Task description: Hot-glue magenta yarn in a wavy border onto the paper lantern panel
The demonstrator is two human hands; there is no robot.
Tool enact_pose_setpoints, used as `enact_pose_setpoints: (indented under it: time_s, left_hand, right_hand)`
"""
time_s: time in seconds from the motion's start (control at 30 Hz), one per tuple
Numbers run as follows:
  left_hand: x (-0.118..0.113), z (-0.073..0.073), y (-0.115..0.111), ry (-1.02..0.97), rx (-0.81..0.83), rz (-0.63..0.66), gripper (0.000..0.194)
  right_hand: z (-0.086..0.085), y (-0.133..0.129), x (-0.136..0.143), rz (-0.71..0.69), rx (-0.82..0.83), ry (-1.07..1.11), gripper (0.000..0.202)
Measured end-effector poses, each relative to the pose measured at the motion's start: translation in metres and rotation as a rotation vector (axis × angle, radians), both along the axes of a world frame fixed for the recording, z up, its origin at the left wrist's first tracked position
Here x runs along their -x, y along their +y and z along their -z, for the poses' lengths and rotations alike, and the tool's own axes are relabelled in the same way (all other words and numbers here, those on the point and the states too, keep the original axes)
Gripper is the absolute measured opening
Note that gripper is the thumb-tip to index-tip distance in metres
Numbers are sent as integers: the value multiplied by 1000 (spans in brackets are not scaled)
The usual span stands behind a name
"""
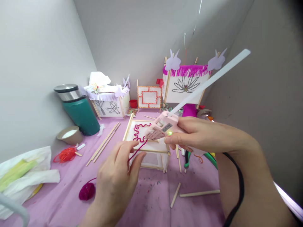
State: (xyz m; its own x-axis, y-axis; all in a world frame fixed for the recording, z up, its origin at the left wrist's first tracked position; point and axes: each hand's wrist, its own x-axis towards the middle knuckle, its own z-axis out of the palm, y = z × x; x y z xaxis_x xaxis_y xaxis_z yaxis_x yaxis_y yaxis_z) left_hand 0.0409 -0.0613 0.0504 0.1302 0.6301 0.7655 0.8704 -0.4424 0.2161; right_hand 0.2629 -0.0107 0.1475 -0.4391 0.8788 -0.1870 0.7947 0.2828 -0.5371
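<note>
My right hand (194, 134) grips a pink hot glue gun (163, 126) with a lit green light, and a long white glue stick (210, 82) juts from its back. The nozzle end points down-left at the white top of a small wood-framed box (153, 157). On that top runs a wavy line of magenta yarn (136, 129). My left hand (118, 176) pinches the loose length of this yarn between thumb and fingers, just in front of the box. Left of that hand lies the magenta yarn ball (87, 191), its strand passing behind the hand.
Wooden sticks (104, 143) lie left of the box, and short ones (200, 193) at front right. A green tumbler (80, 113), a bowl (69, 135) and red yarn (67, 155) stand left. Decorated paper lanterns (187, 85) line the back. Green-handled pliers (187, 159) lie under my right arm.
</note>
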Motion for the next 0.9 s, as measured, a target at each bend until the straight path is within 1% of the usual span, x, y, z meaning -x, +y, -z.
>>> enact_pose_setpoints:
  time_s: [0.17, 0.3, 0.43, 0.6, 0.73, 0.9]
  left_hand:
    - [9, 10, -15, -50, 65, -9, 19]
    - [10, 12, -20, -36, 108, 34, 10]
    - [4, 11, -21, -47, 71, 97, 8]
    - [-6, 9, -21, -42, 70, 121, 8]
    - [-14, 10, -20, -40, 69, 131, 9]
    - [-17, 9, -18, -38, 64, 134, 9]
  right_hand:
    - [-1, -1, 2, 21, -19, -11, 55]
    - [-3, -4, 2, 19, -31, -11, 57]
    - [-4, -4, 2, -2, -39, 3, 55]
    - [-4, -3, 0, -12, -26, -11, 57]
    - [-4, -3, 0, -26, -9, 15, 53]
    - [-4, -3, 1, -22, -42, -16, 53]
